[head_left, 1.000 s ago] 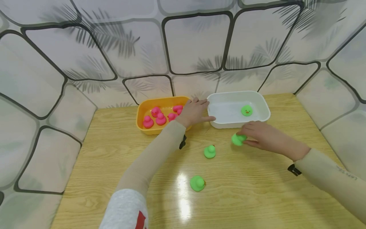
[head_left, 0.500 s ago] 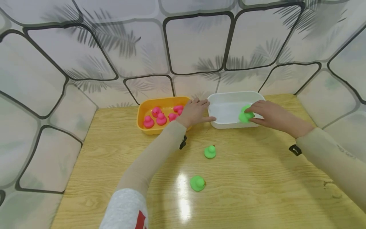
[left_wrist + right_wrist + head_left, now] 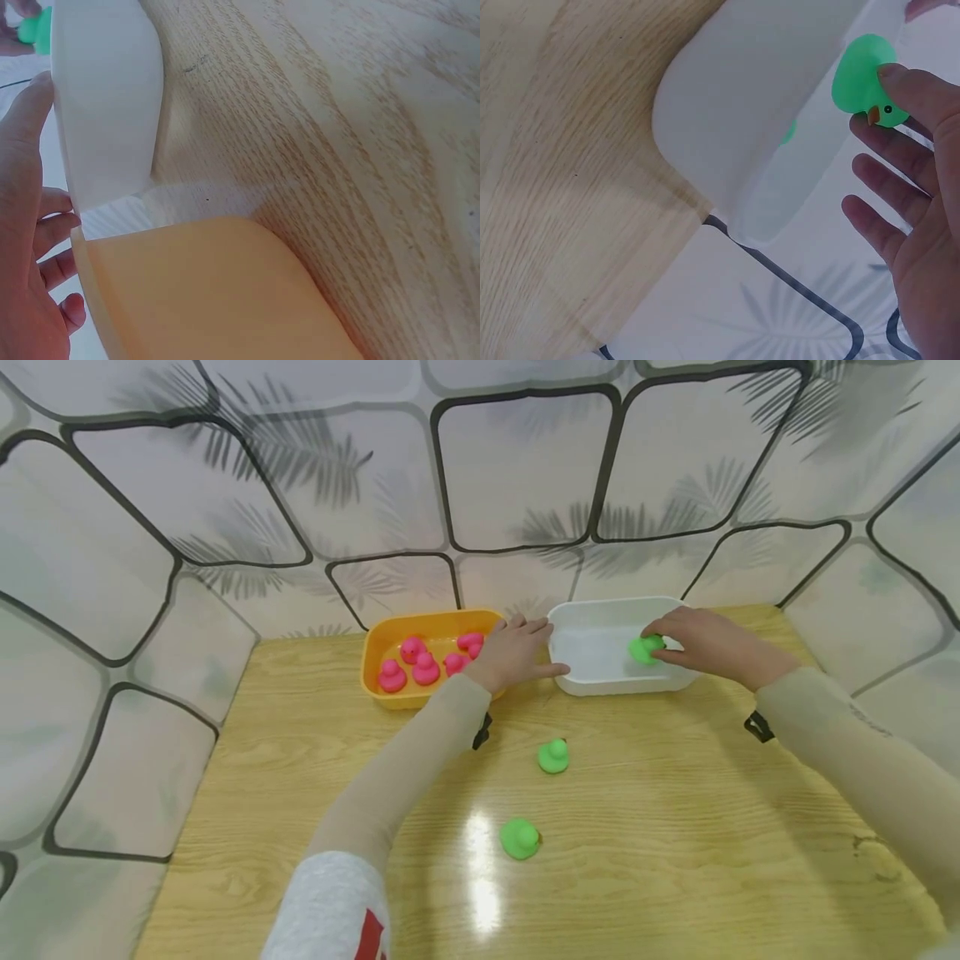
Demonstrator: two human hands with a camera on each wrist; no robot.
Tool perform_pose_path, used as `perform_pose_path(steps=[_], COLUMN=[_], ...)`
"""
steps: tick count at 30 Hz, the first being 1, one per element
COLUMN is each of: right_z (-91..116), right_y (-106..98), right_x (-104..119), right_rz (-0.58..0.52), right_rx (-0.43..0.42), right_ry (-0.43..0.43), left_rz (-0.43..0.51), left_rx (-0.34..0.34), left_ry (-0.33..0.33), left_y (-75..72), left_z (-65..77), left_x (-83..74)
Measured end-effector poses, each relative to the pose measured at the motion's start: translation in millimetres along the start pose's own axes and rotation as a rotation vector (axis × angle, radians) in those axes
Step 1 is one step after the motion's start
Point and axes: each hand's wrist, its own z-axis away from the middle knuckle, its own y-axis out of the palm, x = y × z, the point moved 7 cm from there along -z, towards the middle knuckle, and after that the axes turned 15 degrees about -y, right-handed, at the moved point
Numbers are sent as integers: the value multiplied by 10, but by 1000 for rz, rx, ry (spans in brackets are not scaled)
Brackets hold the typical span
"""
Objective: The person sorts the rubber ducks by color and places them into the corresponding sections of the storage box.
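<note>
My right hand (image 3: 699, 639) pinches a green rubber duck (image 3: 862, 75) between thumb and fingers, above the inside of the white bin (image 3: 592, 643). In the right wrist view a bit of another green duck (image 3: 788, 133) shows at that bin's wall; from the head it is hidden. Spread across the gap between the bins, my left hand (image 3: 512, 653) touches the white bin's rim and the yellow bin's (image 3: 187, 292) rim with straight fingers. Several pink rubber ducks (image 3: 426, 670) lie in the yellow bin, partly covered by that hand.
Two more green ducks stand on the wooden table (image 3: 300, 793): one duck (image 3: 553, 756) in front of the white bin, another duck (image 3: 520, 838) nearer to me. A patterned cloth wall (image 3: 517, 477) rises behind the bins and on both sides.
My right hand has carried the green duck from above the table, up and back, over the white bin, then lowered slightly. The left hand has stayed on the rims.
</note>
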Motion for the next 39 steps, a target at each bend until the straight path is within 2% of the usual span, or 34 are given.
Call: perform_pose_path(steps=[7, 13, 26, 31, 39], right_z=[-31, -29, 82, 119, 144], right_y=[174, 218, 119, 65, 64], right_x=[-60, -56, -12, 105, 347], right_rz=[-17, -15, 2, 15, 40], right_rx=[79, 84, 6, -42, -64], right_ry=[8, 1, 11, -45, -92], left_rz=[-12, -18, -12, -7, 6], left_rx=[4, 9, 5, 6, 11], left_ry=[6, 9, 5, 5, 4], left_y=[-11, -9, -16, -24, -33], left_z=[3, 10, 26, 29, 29], left_x=[-32, -54, -45, -39, -27])
